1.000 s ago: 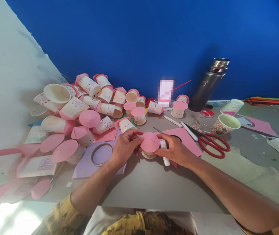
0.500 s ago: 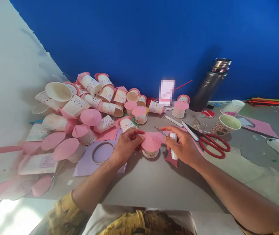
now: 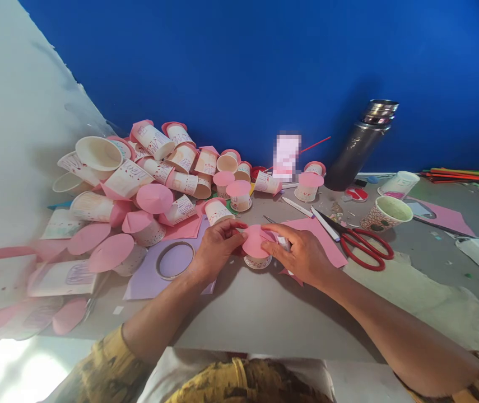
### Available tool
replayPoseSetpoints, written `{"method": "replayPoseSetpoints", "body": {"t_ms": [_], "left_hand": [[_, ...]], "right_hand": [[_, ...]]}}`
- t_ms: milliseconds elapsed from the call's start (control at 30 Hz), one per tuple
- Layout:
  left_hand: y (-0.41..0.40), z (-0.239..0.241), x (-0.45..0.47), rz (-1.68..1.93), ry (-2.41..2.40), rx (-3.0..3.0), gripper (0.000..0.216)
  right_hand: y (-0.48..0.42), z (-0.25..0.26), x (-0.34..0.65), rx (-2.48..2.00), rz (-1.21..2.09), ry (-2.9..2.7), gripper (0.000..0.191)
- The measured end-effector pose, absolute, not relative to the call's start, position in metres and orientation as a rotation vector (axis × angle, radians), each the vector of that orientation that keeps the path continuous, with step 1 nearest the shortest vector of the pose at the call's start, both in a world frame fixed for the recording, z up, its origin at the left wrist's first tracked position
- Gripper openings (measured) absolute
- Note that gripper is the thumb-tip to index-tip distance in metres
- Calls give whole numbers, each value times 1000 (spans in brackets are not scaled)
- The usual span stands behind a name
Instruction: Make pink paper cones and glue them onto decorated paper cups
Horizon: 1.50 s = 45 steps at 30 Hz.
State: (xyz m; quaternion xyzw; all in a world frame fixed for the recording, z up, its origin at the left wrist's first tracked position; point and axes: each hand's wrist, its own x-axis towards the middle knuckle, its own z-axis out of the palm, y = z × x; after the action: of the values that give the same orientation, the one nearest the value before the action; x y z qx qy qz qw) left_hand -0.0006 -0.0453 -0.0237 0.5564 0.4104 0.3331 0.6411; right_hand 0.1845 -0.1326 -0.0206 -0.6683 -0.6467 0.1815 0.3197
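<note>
In front of me a pink paper cone (image 3: 254, 242) sits like a roof on an upside-down-looking patterned paper cup (image 3: 257, 262). My left hand (image 3: 221, 246) is closed at the cone's left edge, thumb and fingers pinching it. From the right, my right hand (image 3: 304, 252) presses the cone's slit edge between thumb and forefinger. A white glue stick (image 3: 283, 242) shows partly behind the right thumb, mostly covered by that hand. Just beyond the right fingertips the tip of a blade (image 3: 268, 219) pokes out. Pink paper (image 3: 323, 238) lies beyond the right hand.
A heap of paper cups with pink tops (image 3: 155, 200) fills the left. A tape roll (image 3: 176, 261) lies on purple paper (image 3: 140, 286). To the right are red-handled scissors (image 3: 367, 246), markers (image 3: 298, 207), a patterned cup (image 3: 386, 214) and a dark flask (image 3: 357, 148).
My right hand has moved left onto the cone's edge, and the glue stick has shifted left with it. The left hand stays at the cone's left side.
</note>
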Motion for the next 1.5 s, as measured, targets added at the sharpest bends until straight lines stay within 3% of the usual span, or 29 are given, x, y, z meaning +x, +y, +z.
{"method": "replayPoseSetpoints", "body": {"t_ms": [267, 533, 700, 967, 1500], "left_hand": [[-46, -26, -3, 726, 935, 1263, 34], [-58, -24, -9, 1037, 1056, 2086, 26], [-56, -25, -12, 855, 940, 2276, 29], [-54, -28, -15, 828, 910, 2333, 41], [-52, -31, -14, 837, 801, 2304, 35]], "right_hand": [[-134, -15, 185, -1795, 557, -1733, 39], [-133, -20, 186, -1782, 546, -1730, 41], [-134, -18, 185, -1777, 493, -1758, 41], [-136, -19, 185, -1741, 524, -1741, 42], [-137, -21, 193, -1808, 442, -1792, 40]]}}
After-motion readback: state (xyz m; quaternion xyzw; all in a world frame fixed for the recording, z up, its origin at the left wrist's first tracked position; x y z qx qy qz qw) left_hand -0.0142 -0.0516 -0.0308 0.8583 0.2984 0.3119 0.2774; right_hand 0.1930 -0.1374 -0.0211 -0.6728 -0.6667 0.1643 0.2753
